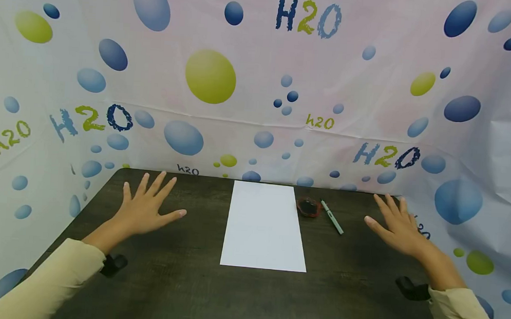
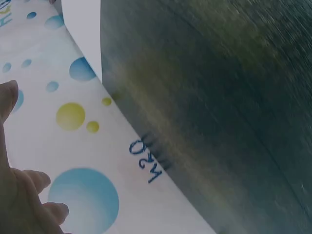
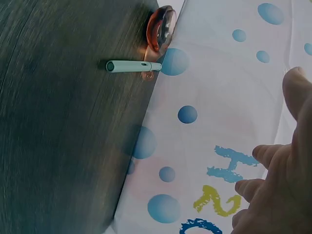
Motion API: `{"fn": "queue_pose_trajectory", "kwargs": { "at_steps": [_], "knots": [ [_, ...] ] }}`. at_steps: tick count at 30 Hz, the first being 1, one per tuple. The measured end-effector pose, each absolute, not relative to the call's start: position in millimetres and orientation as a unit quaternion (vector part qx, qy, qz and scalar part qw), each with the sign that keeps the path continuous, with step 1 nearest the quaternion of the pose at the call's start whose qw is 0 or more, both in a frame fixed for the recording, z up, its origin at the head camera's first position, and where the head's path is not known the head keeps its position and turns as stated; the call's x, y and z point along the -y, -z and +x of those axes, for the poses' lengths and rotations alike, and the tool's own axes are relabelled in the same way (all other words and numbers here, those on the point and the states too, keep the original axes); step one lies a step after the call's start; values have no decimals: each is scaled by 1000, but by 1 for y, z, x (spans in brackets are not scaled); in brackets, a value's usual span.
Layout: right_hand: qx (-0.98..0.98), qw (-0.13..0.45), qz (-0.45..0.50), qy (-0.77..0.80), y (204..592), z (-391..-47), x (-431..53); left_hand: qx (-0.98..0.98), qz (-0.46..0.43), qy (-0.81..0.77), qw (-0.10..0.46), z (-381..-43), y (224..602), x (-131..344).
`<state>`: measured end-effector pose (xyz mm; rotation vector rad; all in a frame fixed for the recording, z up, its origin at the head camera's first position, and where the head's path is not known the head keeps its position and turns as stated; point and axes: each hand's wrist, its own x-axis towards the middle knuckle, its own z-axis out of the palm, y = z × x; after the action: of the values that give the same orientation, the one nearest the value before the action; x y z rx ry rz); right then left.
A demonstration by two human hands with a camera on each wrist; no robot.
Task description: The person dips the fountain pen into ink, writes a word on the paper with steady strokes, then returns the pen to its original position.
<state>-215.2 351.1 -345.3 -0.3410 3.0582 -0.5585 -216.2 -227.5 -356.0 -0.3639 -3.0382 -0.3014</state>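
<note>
A blank white sheet of paper (image 1: pixel 262 226) lies on the dark table, between the two hands. Beside its right edge sits a small reddish see-through object with a dark middle (image 1: pixel 308 207), whose kind I cannot tell. Just right of that lies a pale green pen (image 1: pixel 332 218), also seen with the reddish object in the right wrist view. My left hand (image 1: pixel 144 211) is raised over the table's left side, fingers spread, holding nothing. Over the right side my right hand (image 1: pixel 396 226) is likewise spread, with nothing in it; the pen is the nearest thing to it.
Behind the dark wooden table (image 1: pixel 177 291) and along both its sides hangs a white sheet (image 1: pixel 253 47) printed with blue and green dots and H2O lettering. A black strap (image 1: pixel 113 264) sits on the left wrist, another (image 1: pixel 412 289) on the right.
</note>
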Motion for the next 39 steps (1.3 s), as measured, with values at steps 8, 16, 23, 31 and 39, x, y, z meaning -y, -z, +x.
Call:
{"fn": "queue_pose_trajectory", "kwargs": {
  "at_steps": [8, 16, 23, 31, 39],
  "knots": [
    [-969, 14, -116, 219, 352, -223, -348, 980, -157, 113, 40, -223, 376, 204],
    [-954, 24, -129, 271, 363, -232, -340, 966, -218, 135, 22, -226, 401, 176],
    [-941, 40, -135, 309, 371, -242, -327, 949, -276, 142, -48, -232, 423, 156],
    [-932, 50, -140, 331, 383, -254, -317, 936, -293, 139, -134, -235, 435, 133],
    [-913, 102, -113, 378, 390, -261, -315, 936, -289, 113, -168, -231, 441, 126]
  ]
}}
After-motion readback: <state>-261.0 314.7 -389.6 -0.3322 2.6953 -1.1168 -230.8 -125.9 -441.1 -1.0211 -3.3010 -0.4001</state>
